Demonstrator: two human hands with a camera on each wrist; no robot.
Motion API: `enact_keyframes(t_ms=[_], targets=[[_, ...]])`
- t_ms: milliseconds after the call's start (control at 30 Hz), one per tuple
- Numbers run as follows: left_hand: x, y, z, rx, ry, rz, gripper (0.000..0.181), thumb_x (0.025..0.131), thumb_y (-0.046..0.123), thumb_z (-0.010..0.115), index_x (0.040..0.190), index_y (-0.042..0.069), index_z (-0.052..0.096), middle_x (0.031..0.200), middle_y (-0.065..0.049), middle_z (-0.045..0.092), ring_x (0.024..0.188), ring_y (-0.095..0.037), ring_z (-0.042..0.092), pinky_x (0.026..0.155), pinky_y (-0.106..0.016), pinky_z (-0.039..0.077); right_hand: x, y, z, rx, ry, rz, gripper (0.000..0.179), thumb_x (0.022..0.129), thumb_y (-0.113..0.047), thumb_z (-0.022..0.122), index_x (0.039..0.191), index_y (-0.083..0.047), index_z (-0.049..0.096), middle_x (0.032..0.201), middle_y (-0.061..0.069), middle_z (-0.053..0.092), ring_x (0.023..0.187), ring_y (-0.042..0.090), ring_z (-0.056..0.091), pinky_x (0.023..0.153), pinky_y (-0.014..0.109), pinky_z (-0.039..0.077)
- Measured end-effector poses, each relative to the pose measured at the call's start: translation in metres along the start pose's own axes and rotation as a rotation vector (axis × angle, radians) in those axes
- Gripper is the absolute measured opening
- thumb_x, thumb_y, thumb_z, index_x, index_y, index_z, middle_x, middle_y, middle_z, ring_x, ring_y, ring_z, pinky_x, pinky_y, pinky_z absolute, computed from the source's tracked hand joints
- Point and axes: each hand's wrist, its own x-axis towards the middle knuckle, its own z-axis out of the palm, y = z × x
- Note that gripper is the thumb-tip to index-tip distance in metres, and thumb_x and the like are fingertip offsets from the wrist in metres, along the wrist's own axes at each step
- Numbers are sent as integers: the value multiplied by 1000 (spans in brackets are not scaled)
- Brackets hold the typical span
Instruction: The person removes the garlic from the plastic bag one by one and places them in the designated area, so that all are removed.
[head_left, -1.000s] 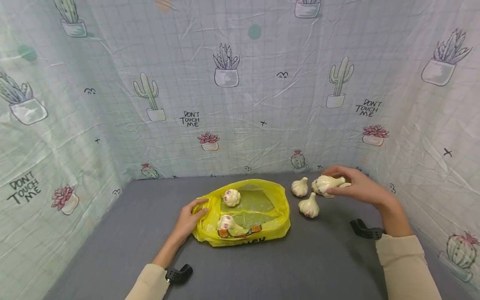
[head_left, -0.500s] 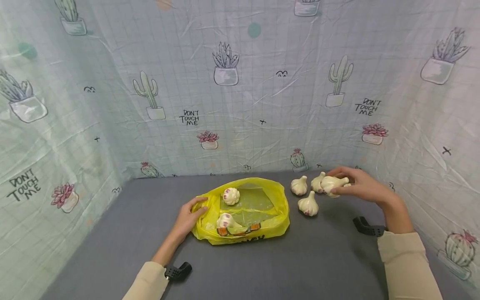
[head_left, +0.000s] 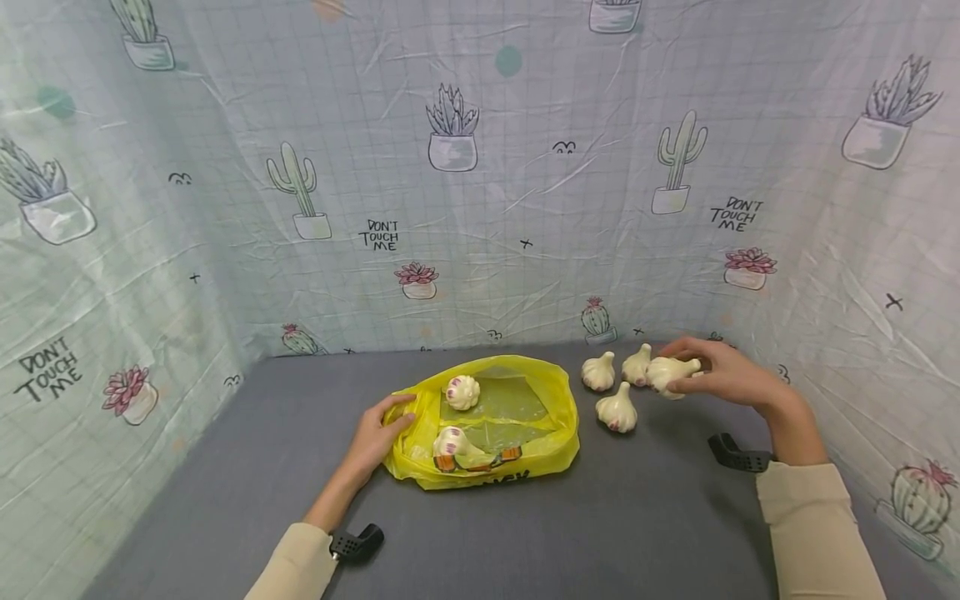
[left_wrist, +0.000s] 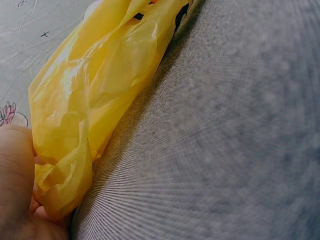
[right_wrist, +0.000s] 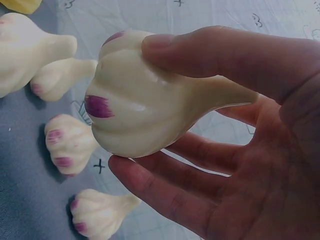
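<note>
My right hand (head_left: 716, 372) holds a garlic bulb (right_wrist: 140, 95) between thumb and fingers, its stem toward the palm. Several more bulbs are beside it, among them a front garlic bulb (head_left: 617, 410), a left garlic bulb (head_left: 597, 372) and a rear garlic bulb (head_left: 636, 367). One of the bulbs in the right wrist view is mostly hidden behind the hand in the head view. On the left, my left hand (head_left: 380, 433) grips the edge of a yellow plastic bag (left_wrist: 100, 85), which lies with its mouth spread. Inside the bag are two garlic bulbs, an upper bulb (head_left: 462, 392) and a lower bulb (head_left: 452, 443).
A dark grey tabletop (head_left: 555, 542) lies under everything. Behind it and on both sides hangs a pale curtain (head_left: 517, 192) printed with cacti. Black wrist mounts, a left mount (head_left: 357, 543) and a right mount (head_left: 738, 454), stick out below the hands.
My right hand has shifted slightly to the right with its garlic bulb, uncovering the rear bulb. The left hand and the bag stay in place.
</note>
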Motion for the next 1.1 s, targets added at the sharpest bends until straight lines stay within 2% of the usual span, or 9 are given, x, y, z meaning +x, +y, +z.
enact_keyframes(t_ms=[400,567,867,1100], targets=[[1,0,1,-21,1,15,39,102,22,66,140,15,64,154,-13,54,152,-35,39,124,-57,32,0,5,-1,6,-18,4,45,96,-20,74,136,-2,62,140,25,59,128,47,56,80,35,55],[2,-3,0,-20,-2,16,40,102,22,65,141,14,63,156,-14,52,152,-36,38,124,-58,31,0,9,0,20,-29,5,46,96,-20,74,136,-2,61,141,26,58,130,50,53,81,38,55],[2,-1,0,-8,6,14,39,102,23,65,141,16,64,155,-13,53,152,-35,39,124,-58,31,2,17,1,6,-31,10,46,95,-21,75,135,-2,62,139,26,59,123,42,61,78,35,56],[1,-3,1,-12,1,4,39,102,23,65,140,16,64,156,-13,52,153,-35,38,124,-58,30,3,22,2,21,-59,25,49,96,-20,74,138,2,59,143,31,54,121,42,62,80,36,56]])
